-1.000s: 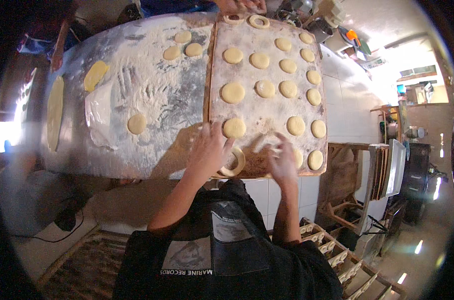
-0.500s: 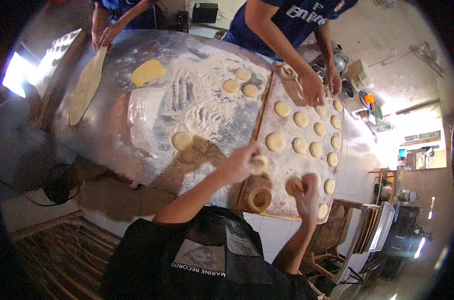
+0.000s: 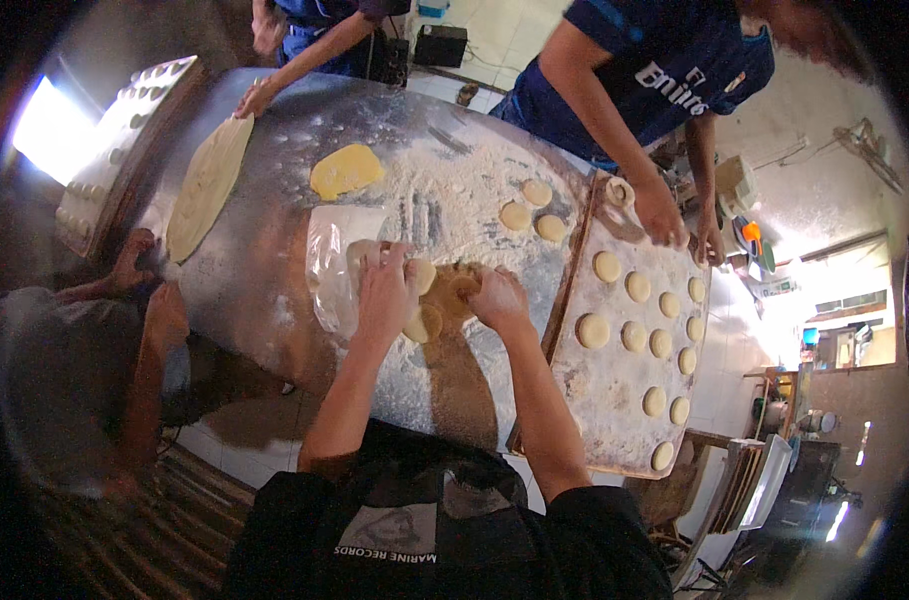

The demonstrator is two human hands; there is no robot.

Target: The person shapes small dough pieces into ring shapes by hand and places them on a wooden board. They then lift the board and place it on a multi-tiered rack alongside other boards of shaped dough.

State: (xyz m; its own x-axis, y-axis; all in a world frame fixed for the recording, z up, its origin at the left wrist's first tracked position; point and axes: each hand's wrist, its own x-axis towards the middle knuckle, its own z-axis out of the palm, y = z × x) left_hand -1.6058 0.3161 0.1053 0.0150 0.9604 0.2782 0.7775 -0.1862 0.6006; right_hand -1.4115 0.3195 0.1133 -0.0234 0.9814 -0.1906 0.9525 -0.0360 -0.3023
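My left hand (image 3: 386,290) is over the floured metal table, fingers closed around pale dough rounds (image 3: 424,323); its fingers partly hide them. To its right, my right hand (image 3: 500,298) grips a brown ring (image 3: 460,294) low over the flour. At my right lies a wooden board (image 3: 614,430) bearing several dough rounds in loose rows. Three more rounds (image 3: 549,228) sit on the flour beyond my right hand.
A co-worker's hand (image 3: 659,215) reaches over the board's far end, near another ring (image 3: 619,192). Another person's hand (image 3: 257,97) touches a long dough sheet (image 3: 209,185). A yellow dough piece (image 3: 346,171) and clear plastic (image 3: 332,265) lie left; someone works at the left edge.
Both my hands have moved left from the board onto the floured table. The brown ring has left the board's near corner for my right hand. A person's arms have appeared at the left edge.
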